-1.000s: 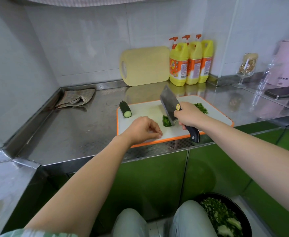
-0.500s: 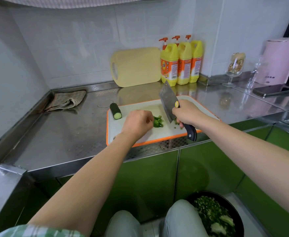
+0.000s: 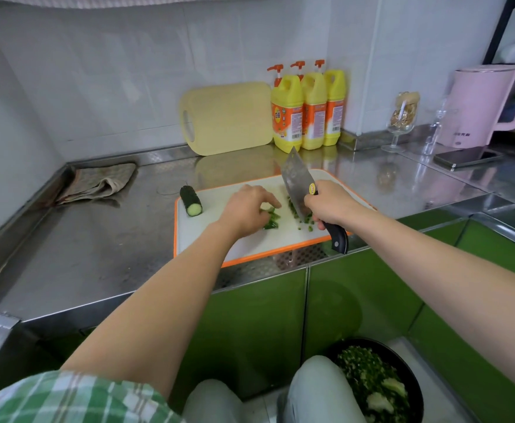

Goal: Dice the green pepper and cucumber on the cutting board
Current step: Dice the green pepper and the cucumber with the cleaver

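A home kitchen: steel counter (image 3: 103, 239) along tiled walls, detergent bottles (image 3: 308, 111) and a spare board (image 3: 228, 117) at its back edge, pink kettle (image 3: 482, 108) right.

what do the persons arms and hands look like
The left hand and right hand are ungloved, with no ring or watch showing. Both forearms are bare. A green and white plaid sleeve covers the left upper arm; the right's is out of view.

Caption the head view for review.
Right hand grips steel cleaver among diced green pepper; left hand presses pepper strips on orange-rimmed white cutting board.
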